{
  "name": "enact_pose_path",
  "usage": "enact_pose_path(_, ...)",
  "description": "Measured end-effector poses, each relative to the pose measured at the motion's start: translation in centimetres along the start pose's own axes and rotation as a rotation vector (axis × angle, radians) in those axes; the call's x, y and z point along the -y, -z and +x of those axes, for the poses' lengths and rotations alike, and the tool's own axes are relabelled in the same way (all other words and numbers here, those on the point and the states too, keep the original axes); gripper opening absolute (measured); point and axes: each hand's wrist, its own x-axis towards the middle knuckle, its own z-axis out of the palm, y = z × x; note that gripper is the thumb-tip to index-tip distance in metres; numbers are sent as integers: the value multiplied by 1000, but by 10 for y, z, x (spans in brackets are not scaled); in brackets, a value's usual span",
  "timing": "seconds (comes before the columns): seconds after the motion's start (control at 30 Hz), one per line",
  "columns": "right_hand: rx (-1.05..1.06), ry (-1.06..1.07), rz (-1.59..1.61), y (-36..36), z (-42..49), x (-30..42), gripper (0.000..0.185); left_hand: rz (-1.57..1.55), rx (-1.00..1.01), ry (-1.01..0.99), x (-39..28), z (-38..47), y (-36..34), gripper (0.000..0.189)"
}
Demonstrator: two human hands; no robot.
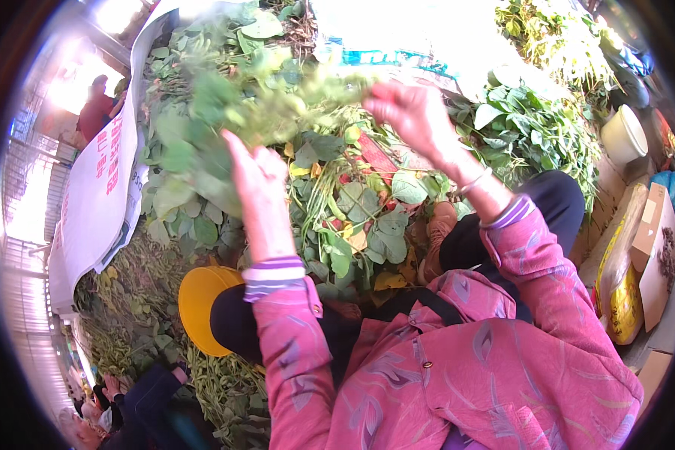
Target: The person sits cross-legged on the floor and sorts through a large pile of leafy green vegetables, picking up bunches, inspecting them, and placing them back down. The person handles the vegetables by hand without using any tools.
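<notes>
A leafy green bean plant point(292, 107), blurred by motion, stretches in the air between my two hands. At its right end, my right hand point(413, 112) pinches the stem; the fingertips are blurred. My left hand point(261, 171) is just below the leafy part, one finger pointing up and the others curled. Whether it grips the stem is hidden by blur. Beneath both hands lies a heap of bean plants point(365, 197) with leaves, pods and some yellowed leaves. A red patterned piece point(377, 157) shows through the heap.
By my left knee is a yellow bucket point(202, 312). More bean plants point(534, 121) are piled at right, near a cream bucket point(624, 135) and a cardboard box point(652, 253). A printed white sheet point(98, 197) borders the left. Other people point(98, 107) are at the left side.
</notes>
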Motion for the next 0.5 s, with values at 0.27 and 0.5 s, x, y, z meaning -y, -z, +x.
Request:
enact_pose_path(0.27,140,-284,-20,-57,-126,-95,19,-251,0,277,144,-23,94,26)
enact_pose_path(0.5,239,-329,276,-40,-123,-76,23,-183,-57,192,139,-30,92,26)
